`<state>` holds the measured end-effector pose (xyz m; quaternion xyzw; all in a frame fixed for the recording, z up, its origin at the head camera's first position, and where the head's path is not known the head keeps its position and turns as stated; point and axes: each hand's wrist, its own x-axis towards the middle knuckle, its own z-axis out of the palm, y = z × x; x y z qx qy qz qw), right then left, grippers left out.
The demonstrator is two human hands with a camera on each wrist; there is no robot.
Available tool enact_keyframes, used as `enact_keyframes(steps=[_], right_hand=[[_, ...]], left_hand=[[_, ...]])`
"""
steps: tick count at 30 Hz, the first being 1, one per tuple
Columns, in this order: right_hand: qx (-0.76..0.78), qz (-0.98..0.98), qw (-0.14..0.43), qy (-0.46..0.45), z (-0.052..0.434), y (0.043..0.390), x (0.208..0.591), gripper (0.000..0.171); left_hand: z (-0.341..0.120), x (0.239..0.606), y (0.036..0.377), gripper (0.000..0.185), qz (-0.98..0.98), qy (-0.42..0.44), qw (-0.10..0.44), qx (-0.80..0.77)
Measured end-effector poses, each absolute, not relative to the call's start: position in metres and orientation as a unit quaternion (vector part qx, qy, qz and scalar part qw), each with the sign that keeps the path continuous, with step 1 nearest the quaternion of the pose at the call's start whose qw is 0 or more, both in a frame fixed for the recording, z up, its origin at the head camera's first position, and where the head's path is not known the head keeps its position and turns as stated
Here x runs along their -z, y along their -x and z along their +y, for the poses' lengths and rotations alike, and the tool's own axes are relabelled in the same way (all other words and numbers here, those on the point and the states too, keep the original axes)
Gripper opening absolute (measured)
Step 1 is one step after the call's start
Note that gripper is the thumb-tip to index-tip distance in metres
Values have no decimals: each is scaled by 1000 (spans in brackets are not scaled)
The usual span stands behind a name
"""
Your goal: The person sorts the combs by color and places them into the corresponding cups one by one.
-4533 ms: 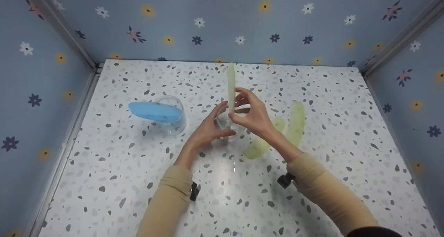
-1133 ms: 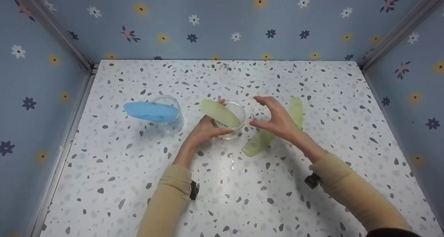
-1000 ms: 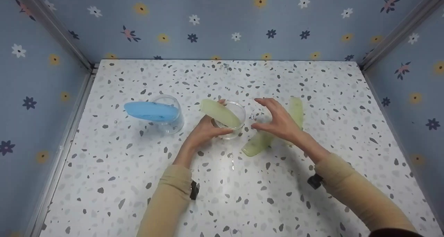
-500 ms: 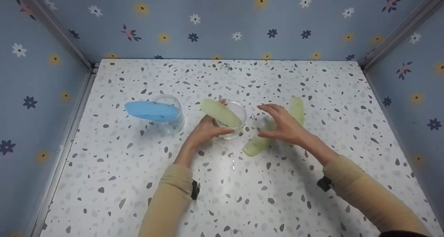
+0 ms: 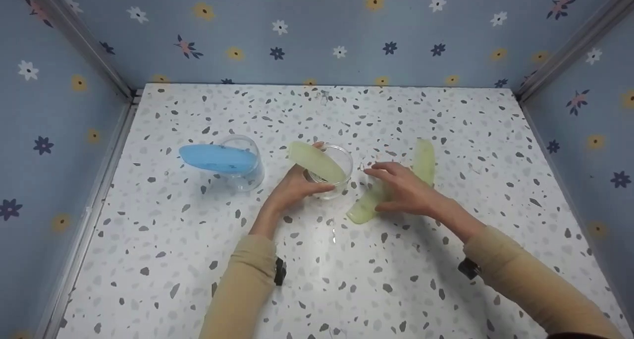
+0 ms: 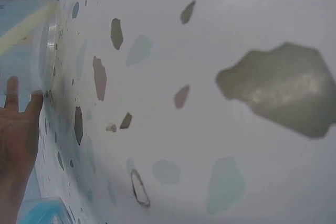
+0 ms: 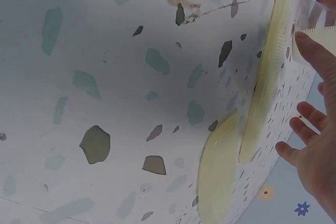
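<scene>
Since a second ago our right hand (image 5: 403, 193) has come down from hovering beside the glass cup (image 5: 331, 178) and now lies low over the two pale green strips (image 5: 364, 207) on the speckled tabletop (image 5: 346, 279). Its fingers are stretched and relaxed over the nearer strip; we cannot tell from the head view whether they already touch it, and nothing is pinched yet. Our left hand (image 5: 292, 186) has not shifted: its fingers and thumb wrap the glass cup, steadying it, with one pale green strip (image 5: 317, 161) leaning inside and poking out over the rim toward the left. We judge that one strip is already placed and the right hand is going for another.

Further left a second glass cup (image 5: 245, 165) stands apart with a blue strip (image 5: 218, 159) lying across its mouth.

The right wrist view shows what the head view hides: the two strips (image 7: 252, 124) overlap at one end, the longer one running away along the table, and the fingers (image 7: 310, 127) are spread just beside them, not closed. The left wrist view gives only the cup wall (image 6: 31, 51) against the palm (image 6: 16, 140).
</scene>
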<state>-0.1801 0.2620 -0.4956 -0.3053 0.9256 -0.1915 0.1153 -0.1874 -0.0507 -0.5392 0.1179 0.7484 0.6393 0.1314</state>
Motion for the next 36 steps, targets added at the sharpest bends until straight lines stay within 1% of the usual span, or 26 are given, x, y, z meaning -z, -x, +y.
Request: enact_keyframes(steps=[10,24,30,36], right_hand=[[136,918,126,349,261,179,498,86],[66,914,146,372,255,182,494,82],[54,907,143,392,252,185,493,74],[56,903,136,404,251,186,495,74]], left_hand=[[-53,536,190,106,757,-121,131,-629],[-54,535,194,106,771,-141,127,-608],[-54,536,194,107,769,-132,135,-610],[-53,536,193,108,774,-130,137,-605]])
